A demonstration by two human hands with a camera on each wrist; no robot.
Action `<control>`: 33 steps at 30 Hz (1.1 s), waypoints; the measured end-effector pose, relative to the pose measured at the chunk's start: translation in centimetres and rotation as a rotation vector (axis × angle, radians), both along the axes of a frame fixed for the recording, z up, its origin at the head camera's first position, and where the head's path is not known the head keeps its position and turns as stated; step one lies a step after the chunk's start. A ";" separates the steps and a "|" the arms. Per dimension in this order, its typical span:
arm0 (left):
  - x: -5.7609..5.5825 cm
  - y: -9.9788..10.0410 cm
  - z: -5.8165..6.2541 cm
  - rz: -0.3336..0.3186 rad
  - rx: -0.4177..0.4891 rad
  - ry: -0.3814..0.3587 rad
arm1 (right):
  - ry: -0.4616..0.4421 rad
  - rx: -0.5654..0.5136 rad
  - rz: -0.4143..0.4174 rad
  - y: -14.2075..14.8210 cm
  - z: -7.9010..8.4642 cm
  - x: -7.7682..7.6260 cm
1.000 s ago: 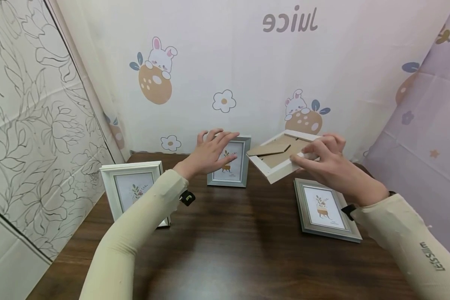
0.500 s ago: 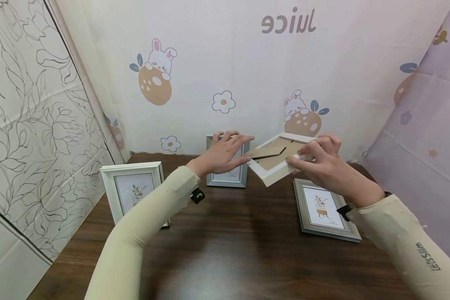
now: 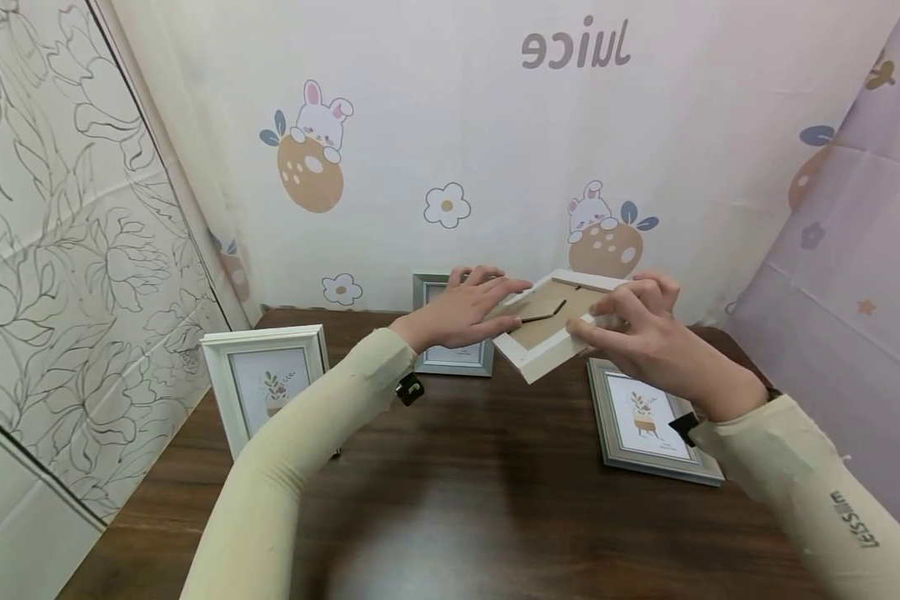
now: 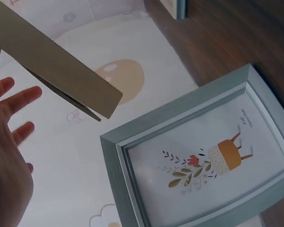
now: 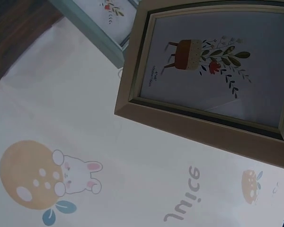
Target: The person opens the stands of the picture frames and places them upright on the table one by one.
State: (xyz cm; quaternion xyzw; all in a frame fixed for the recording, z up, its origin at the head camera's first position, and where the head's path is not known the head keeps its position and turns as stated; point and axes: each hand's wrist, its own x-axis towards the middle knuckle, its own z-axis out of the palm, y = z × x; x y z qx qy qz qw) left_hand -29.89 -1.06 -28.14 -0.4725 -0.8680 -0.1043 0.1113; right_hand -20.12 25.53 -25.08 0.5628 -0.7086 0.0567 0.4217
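A white picture frame (image 3: 546, 360) hangs in the air, its beige back and hinged stand (image 3: 537, 307) facing up. My right hand (image 3: 645, 327) grips its right edge between thumb and fingers. My left hand (image 3: 465, 317) reaches over its left side, fingers extended, thumb at the stand's edge. In the left wrist view, the held frame's edge (image 4: 61, 66) shows above the spread fingers of my left hand (image 4: 12, 165). The right wrist view shows the frame's printed front (image 5: 194, 124), a potted plant picture; only a sliver of the right hand is visible there.
Behind my left hand a blue-grey frame (image 3: 456, 367) stands upright. A white frame (image 3: 266, 375) stands at left, partly behind my sleeve. At right a grey-beige frame (image 3: 652, 417) lies face up. The dark wooden table (image 3: 450, 500) meets a printed curtain (image 3: 450, 125) at the back.
My left hand has moved right, from short of the held frame onto its stand. The stand looks lowered towards the back. The right hand and frame have shifted slightly down and left.
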 end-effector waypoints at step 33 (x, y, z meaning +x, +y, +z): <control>0.0 0.2 0.3 -0.045 -0.089 0.265 | -0.004 0.025 0.010 -0.5 0.3 0.7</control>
